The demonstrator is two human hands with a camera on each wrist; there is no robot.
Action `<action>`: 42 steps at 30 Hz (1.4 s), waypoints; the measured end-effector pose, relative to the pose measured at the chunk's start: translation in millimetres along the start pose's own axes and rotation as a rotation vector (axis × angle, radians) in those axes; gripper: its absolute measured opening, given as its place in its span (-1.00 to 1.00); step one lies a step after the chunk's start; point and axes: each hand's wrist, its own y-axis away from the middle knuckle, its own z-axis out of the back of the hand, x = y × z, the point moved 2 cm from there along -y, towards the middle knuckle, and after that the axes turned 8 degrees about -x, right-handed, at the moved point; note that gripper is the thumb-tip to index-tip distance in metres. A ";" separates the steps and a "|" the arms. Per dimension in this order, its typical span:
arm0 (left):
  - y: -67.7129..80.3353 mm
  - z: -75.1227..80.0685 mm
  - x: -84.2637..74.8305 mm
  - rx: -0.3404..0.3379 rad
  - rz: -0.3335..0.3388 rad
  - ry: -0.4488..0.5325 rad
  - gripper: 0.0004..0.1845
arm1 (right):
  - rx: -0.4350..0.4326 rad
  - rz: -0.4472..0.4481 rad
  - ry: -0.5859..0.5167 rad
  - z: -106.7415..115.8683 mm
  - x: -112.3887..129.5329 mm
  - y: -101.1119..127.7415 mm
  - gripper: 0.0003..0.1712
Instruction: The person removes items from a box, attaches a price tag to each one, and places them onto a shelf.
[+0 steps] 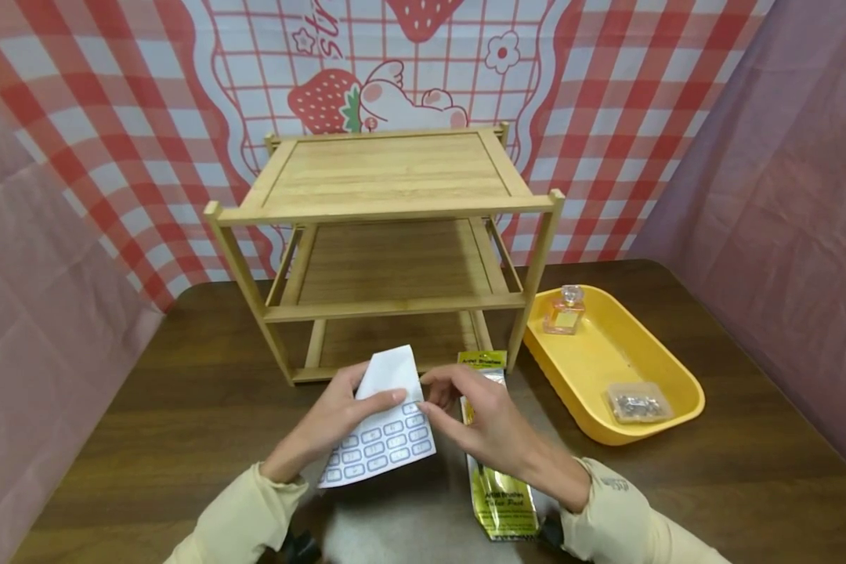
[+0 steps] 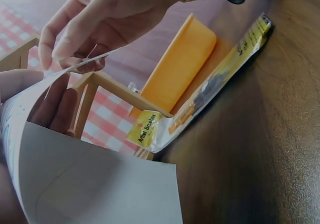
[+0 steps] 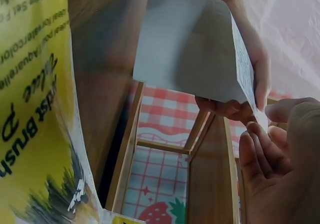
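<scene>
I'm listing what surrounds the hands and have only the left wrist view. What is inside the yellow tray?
Observer: In the head view, the yellow tray holds a glass bottle and a small clear pack.
Operator: I catch only a sliver of print on the sheet. What is it?
Observer: Rows of small blue-outlined boxes, on the part nearer the person in the head view.
Operator: And how many levels does the wooden rack have?
Observer: Three, stacked one above another.
</scene>
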 end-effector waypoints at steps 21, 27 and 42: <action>-2.3 -0.8 2.0 0.011 -0.035 0.037 -0.59 | -0.009 0.143 0.188 -3.8 -0.6 3.3 -0.75; -3.3 -1.5 2.6 0.011 -0.031 0.058 -0.61 | -0.010 0.155 0.221 -4.1 -0.9 4.0 -0.74; -3.4 -4.1 3.6 -0.005 -0.017 0.071 -0.58 | 0.008 0.168 0.244 -5.8 -1.2 3.9 -0.81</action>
